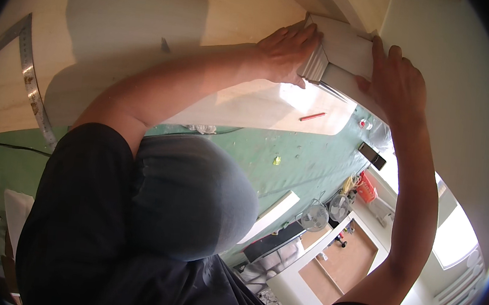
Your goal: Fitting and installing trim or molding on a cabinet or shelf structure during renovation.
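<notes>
A pale moulded trim piece (344, 47), with stepped profiles along its left end, is held up at the far right against the wall. My left hand (289, 52) grips its left end, fingers over the top and thumb below. My right hand (399, 85) is closed round its right end, with the thumb on the near face. Both arms are stretched far forward. Below the piece, a red pencil (312, 116) lies on a pale wooden board (248, 109). What touches the back of the trim is hidden.
A metal carpenter's square (28, 73) rests on the board at the left. Beyond the board's edge is a green floor (280, 150) with a black cable (4, 146). To the lower right are a red basket (366, 188), fans (315, 217) and a white-framed cabinet (358, 252). A pale wall (451, 84) rises right.
</notes>
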A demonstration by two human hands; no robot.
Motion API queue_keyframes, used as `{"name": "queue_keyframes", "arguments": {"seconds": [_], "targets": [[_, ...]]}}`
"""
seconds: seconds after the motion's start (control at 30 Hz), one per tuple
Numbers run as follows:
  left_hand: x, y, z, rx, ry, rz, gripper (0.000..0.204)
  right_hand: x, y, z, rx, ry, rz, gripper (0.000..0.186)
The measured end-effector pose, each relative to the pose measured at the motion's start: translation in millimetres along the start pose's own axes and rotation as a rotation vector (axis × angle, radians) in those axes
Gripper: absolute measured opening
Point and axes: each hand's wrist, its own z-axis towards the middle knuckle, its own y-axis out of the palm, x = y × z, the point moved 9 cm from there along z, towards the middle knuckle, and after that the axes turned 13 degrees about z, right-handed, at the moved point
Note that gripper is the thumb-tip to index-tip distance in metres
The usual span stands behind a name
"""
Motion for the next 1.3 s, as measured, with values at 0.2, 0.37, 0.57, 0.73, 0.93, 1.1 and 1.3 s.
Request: {"name": "queue_keyframes", "arguments": {"seconds": [0.2, 0.37, 0.57, 0.73, 0.93, 1.1, 1.3], "targets": [[4, -1, -1, 0.007, 0.032, 0.009, 0.116, -3, -4, -3, -0.017, 0.035, 0.013, 0.082], [3, 0, -1, 0.038, 0.042, 0.039, 0.115, 2, -4, -4, 0.119, -0.080, -0.034, 0.081], [1, 1, -1, 0.057, 0.023, 0.033, 0.119, 1, -1, -1, 0.005, -0.026, 0.021, 0.081], [3, -5, 2, 0.052, 0.027, -0.013, 0.124, 3, -2, -3, 0.033, -0.050, -0.014, 0.078], [-1, -3, 2, 0.106, 0.031, -0.045, 0.121, -1, -14, -8, 0.082, 0.005, 0.013, 0.081], [-3, -6, 5, 0.200, 0.041, -0.101, 0.096, -12, -12, -9, 0.186, -0.133, 0.036, 0.070], [-9, -10, 4, 0.312, 0.034, -0.126, 0.072, -9, -10, -7, 0.156, -0.164, 0.036, 0.054]]}}
